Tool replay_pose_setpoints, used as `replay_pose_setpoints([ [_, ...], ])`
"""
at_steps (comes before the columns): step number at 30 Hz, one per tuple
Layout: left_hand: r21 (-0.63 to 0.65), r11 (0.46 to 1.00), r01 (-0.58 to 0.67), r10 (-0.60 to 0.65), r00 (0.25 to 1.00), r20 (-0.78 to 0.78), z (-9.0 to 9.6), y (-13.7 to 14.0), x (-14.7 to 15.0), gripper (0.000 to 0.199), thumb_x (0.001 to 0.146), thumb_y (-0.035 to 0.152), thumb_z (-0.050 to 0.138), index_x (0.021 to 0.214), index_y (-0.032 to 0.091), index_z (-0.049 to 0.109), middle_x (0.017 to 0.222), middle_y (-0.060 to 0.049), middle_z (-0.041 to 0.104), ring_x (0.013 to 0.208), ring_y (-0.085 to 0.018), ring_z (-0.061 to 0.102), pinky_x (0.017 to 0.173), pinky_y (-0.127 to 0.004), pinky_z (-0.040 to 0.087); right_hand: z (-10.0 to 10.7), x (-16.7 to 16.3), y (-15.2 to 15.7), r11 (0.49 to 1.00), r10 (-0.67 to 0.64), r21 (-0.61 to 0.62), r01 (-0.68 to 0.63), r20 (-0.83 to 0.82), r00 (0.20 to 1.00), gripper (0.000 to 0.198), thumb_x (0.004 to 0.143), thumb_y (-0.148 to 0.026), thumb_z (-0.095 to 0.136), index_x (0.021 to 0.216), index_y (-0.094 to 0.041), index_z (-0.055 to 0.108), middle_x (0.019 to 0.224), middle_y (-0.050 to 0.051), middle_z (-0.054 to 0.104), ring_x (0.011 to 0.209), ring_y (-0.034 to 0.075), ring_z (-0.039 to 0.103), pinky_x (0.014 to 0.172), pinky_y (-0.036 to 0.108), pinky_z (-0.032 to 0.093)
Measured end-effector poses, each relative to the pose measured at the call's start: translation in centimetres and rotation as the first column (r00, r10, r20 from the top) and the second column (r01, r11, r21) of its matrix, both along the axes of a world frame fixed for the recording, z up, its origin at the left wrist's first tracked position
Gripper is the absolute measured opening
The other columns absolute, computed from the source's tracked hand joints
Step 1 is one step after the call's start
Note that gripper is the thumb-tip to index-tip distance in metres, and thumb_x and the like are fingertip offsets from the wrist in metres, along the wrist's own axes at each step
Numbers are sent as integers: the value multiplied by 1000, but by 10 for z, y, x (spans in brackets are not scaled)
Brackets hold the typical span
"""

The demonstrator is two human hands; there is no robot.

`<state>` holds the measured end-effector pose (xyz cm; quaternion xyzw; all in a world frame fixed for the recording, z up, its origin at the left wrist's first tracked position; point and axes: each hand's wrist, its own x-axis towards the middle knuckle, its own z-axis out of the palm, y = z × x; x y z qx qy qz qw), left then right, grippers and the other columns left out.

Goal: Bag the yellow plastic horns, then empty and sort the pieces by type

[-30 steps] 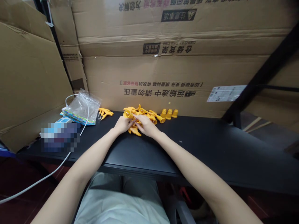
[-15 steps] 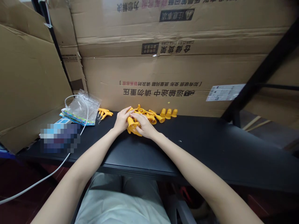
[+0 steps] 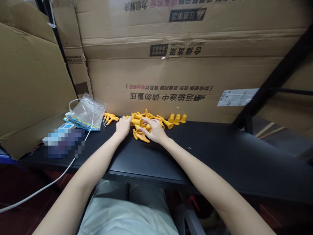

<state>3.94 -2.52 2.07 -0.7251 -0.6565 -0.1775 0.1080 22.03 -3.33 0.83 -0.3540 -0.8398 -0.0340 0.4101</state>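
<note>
My left hand (image 3: 123, 128) is closed, with the tip of a yellow plastic piece (image 3: 127, 117) showing above its fingers; most of that piece is hidden. To its right, my right hand (image 3: 156, 131) reaches over a pile of yellow plastic parts, thumb and fingers apart. A flared yellow tube (image 3: 137, 122) lies at its fingertips; whether they touch it is hard to tell. Below the tube rests a curved yellow piece (image 3: 142, 137). Other flared and branched yellow parts are partly hidden behind the right hand.
Several yellow cup-shaped pieces (image 3: 177, 119) stand at the back right of the pile. Branched yellow pieces (image 3: 111, 118) with thin springs lie left of my left hand. Further left are clear plastic bags (image 3: 85, 112) and a white cable (image 3: 64, 174). Cardboard (image 3: 151, 71) backs the black tabletop (image 3: 207, 156).
My left hand has moved left, away from my right hand, with a yellow piece in it. The flared tube that was upright between the hands now lies on its side in the pile.
</note>
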Motion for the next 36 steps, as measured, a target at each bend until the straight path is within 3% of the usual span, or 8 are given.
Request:
replay_pose_setpoints([
  [4, -39, 999, 32, -32, 999, -3, 2, -2, 1, 27, 93, 27, 41, 116, 22, 55, 112, -10, 51, 91, -21, 63, 73, -29, 49, -2, 0, 5, 996, -83, 30, 83, -11, 997, 31, 88, -42, 50, 107, -19, 58, 92, 8, 70, 84, 23, 64, 84, 40, 41],
  [12, 55, 996, 76, -81, 992, 96, 6, 1, -7, 37, 90, 25, 47, 127, 24, 49, 117, -9, 53, 94, -22, 64, 75, -29, 48, 4, 18, 14, 980, -109, 182, 85, 125, 986, 27, 91, -29, 45, 115, -18, 53, 114, 12, 64, 106, 24, 58, 86, 38, 37],
  [17, 85, 992, 97, -106, 988, 111, 5, -1, -3, 41, 89, 34, 50, 128, 24, 50, 114, -8, 57, 93, -23, 64, 74, -29, 47, 8, 28, 18, 948, -207, 282, 149, 187, 960, 30, 90, -16, 39, 117, -18, 52, 122, 14, 60, 110, 24, 55, 88, 39, 34],
  [20, 99, 987, 127, -138, 984, 114, 2, 0, -1, 41, 88, 34, 51, 128, 24, 51, 112, -8, 58, 94, -22, 63, 75, -29, 46, 10, 30, 17, 933, -248, 314, 176, 203, 947, 31, 88, -17, 43, 118, -17, 53, 120, 15, 60, 110, 25, 55, 90, 40, 34],
  [25, 92, 976, 198, -206, 975, 89, 0, -1, 1, 41, 86, 34, 54, 125, 24, 53, 112, -8, 59, 94, -21, 63, 75, -27, 46, 7, 26, 15, 943, -213, 305, 129, 259, 942, 28, 89, -33, 48, 111, -18, 57, 112, 13, 65, 107, 26, 56, 99, 47, 27],
  [29, 61, 978, 202, -206, 976, 77, 2, -5, 5, 39, 85, 33, 54, 123, 25, 55, 112, -6, 60, 93, -21, 64, 74, -27, 46, 2, 22, 17, 949, -220, 284, 134, 298, 929, 24, 89, -27, 45, 106, -18, 58, 101, 12, 67, 99, 26, 58, 100, 49, 26],
  [36, 75, 977, 200, -207, 974, 96, 2, -6, 7, 38, 84, 34, 55, 120, 24, 57, 110, -6, 62, 94, -21, 64, 76, -27, 46, 5, 20, 16, 955, -251, 238, 179, 318, 914, 25, 86, -20, 44, 107, -16, 56, 102, 14, 67, 98, 26, 58, 97, 47, 31],
])
